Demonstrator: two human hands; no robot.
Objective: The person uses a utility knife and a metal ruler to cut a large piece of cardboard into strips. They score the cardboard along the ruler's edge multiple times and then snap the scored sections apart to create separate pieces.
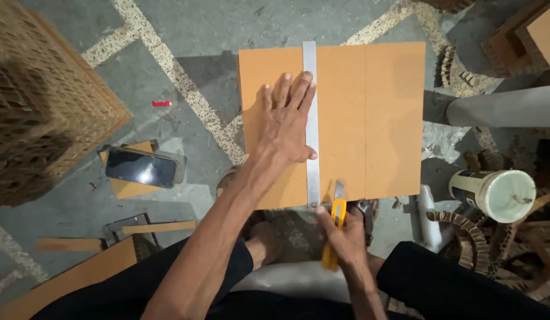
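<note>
The right hand (346,240) is closed in a fist around a yellow utility knife (335,228), blade end pointing away from the person. The blade tip meets the near edge of an orange cardboard sheet (381,118), right against a metal ruler (310,118). The left hand (287,121) lies flat and open, fingers spread, palm pressing on the cardboard with its fingertips and thumb side touching the ruler; it grips nothing.

The ruler's long axis runs straight away from the person, from the near edge of the sheet to just past the far edge. It lies just left of the knife blade, and the knife's handle lines up along the same axis, so the line of the ruler stretches ahead of the right hand, away from the body. The right hand is at the ruler's near end; the left hand holds it around the middle and far part.

The cardboard lies on the concrete floor (227,29), between the person's knees, which are clad in dark trousers. To the left lie a phone (140,168) on a cardboard scrap, thin cardboard strips and a woven basket (43,101). To the right stand a white container (494,192) lying on its side, a grey pipe (506,106) and curled corrugated offcuts (464,228).
</note>
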